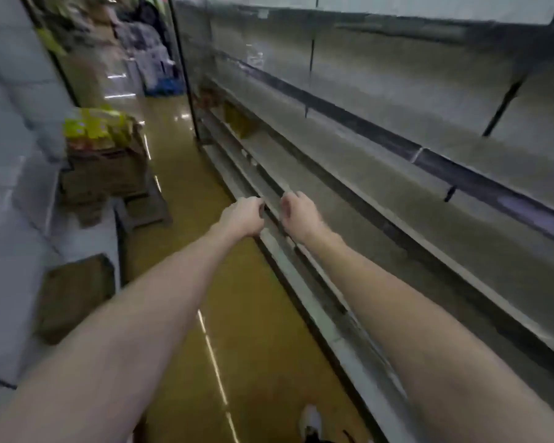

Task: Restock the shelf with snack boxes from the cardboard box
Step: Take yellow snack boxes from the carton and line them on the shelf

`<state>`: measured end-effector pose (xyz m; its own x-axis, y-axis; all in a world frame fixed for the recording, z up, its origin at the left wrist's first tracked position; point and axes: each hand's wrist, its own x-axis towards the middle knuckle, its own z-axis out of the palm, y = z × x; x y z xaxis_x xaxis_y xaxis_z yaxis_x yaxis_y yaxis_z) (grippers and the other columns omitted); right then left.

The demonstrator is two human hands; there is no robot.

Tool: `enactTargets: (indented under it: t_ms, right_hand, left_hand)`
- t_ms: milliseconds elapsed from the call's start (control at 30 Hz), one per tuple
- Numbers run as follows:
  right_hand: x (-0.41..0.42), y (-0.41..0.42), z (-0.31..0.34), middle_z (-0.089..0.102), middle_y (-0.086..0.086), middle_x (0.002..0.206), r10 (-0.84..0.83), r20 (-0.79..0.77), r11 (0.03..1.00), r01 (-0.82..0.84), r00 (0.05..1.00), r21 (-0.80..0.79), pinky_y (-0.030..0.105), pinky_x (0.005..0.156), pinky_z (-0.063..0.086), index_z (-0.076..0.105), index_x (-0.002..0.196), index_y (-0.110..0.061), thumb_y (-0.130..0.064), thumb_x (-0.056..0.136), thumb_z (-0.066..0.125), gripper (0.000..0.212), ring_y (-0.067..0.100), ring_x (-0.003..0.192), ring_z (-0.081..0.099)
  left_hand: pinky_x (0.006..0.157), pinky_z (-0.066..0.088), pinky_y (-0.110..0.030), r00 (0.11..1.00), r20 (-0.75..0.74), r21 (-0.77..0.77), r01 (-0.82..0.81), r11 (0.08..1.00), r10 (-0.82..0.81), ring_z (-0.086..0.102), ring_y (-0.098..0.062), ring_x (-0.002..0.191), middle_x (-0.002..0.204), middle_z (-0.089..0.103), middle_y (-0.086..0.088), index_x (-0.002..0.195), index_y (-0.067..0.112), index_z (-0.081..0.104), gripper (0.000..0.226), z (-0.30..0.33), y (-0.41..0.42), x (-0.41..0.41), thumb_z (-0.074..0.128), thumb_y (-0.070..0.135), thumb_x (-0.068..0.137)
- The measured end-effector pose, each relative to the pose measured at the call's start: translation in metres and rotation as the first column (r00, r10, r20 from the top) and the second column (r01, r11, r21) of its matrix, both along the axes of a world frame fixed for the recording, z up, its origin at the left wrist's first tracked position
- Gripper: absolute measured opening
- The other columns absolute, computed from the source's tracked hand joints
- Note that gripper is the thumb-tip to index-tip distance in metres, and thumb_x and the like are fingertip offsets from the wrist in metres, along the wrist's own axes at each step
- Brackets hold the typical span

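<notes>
Far left, snack boxes (93, 127) sit in the cardboard box (104, 174); left hand (242, 215) and right hand (298, 211) are curled empty by the shelf (349, 193). Motion blur noted; a misjudged reach is risked.

I see the shelf (397, 199) running along my right side, its tiers stacked one above another and receding away from me. A few boxes (237, 123) sit on a lower tier at its far end. The floor (237, 314) of the aisle lies between the shelf and a second unit on my left. On that left side, well ahead, the cardboard box (106, 177) stands with snack packs (93, 129) in it. A flat carton (74, 295) lies nearer me, left of the aisle. My left hand (242, 215) and right hand (298, 211) reach forward side by side, close together, at the front edge of a low tier. My shoe (311, 420) is on the floor below them.
</notes>
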<state>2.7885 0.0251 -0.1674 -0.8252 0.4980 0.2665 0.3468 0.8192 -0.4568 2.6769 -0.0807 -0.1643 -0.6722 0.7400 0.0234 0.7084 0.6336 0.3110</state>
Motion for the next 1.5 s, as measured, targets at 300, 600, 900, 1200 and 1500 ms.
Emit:
enactTargets:
  t_ms: [300, 600, 900, 1200, 1500]
  right_hand:
    - [-0.236, 0.001, -0.04, 0.058, 0.01, 0.108, 0.284, 0.015, 0.956, -0.282, 0.959, -0.079, 0.038, 0.088, 0.048, 0.058, 0.111, -0.01, -0.011, 0.09, 0.059, 0.021, 0.028, 0.101, 0.057]
    - [-0.456, 0.005, -0.048, 0.058, 0.005, 0.103, 0.466, -0.027, 0.857, -0.459, 0.884, -0.235, 0.036, 0.084, 0.05, 0.054, 0.101, -0.018, -0.013, 0.086, 0.062, 0.017, 0.022, 0.095, 0.056]
    - [-0.667, -0.011, -0.049, 0.057, 0.011, 0.105, 0.568, -0.011, 0.812, -0.562, 0.823, -0.16, 0.036, 0.086, 0.046, 0.057, 0.107, -0.011, -0.013, 0.086, 0.063, 0.022, 0.028, 0.099, 0.055]
    - [-0.898, -0.018, -0.06, 0.055, 0.009, 0.105, 0.56, 0.116, 0.828, -0.552, 0.82, -0.1, 0.034, 0.083, 0.041, 0.054, 0.108, -0.014, -0.014, 0.085, 0.061, 0.024, 0.028, 0.104, 0.051]
    - [-1.092, -0.015, -0.082, 0.05, 0.006, 0.123, 0.558, 0.187, 0.829, -0.534, 0.808, -0.167, 0.04, 0.095, 0.048, 0.053, 0.127, -0.013, -0.016, 0.09, 0.062, 0.039, 0.026, 0.113, 0.051]
  left_hand:
    - [0.078, 0.054, -0.036, 0.961, 0.03, -0.054, -0.274, 0.96, 0.276, 0.065, -0.028, 0.095, 0.101, 0.068, -0.005, 0.097, 0.022, 0.065, 0.014, -0.032, -0.029, -0.192, 0.059, 0.021, 0.085]
    - [0.07, 0.039, -0.028, 0.866, -0.022, -0.095, -0.499, 0.861, 0.499, 0.06, -0.024, 0.094, 0.096, 0.062, -0.006, 0.099, 0.013, 0.063, 0.011, -0.017, -0.049, -0.383, 0.059, 0.019, 0.09]
    - [0.073, 0.052, -0.036, 0.822, 0.034, -0.018, -0.568, 0.823, 0.568, 0.061, -0.028, 0.09, 0.095, 0.062, -0.009, 0.093, 0.011, 0.061, 0.009, -0.031, -0.064, -0.581, 0.056, 0.019, 0.09]
    - [0.08, 0.054, -0.041, 0.826, 0.102, 0.054, -0.56, 0.826, 0.554, 0.063, -0.029, 0.098, 0.105, 0.065, -0.008, 0.1, 0.017, 0.059, 0.016, -0.059, -0.085, -0.824, 0.06, 0.022, 0.084]
    - [0.084, 0.054, -0.047, 0.808, 0.138, 0.049, -0.582, 0.811, 0.572, 0.058, -0.03, 0.108, 0.12, 0.057, -0.006, 0.121, 0.018, 0.053, 0.038, -0.095, -0.085, -1.021, 0.066, 0.023, 0.086]
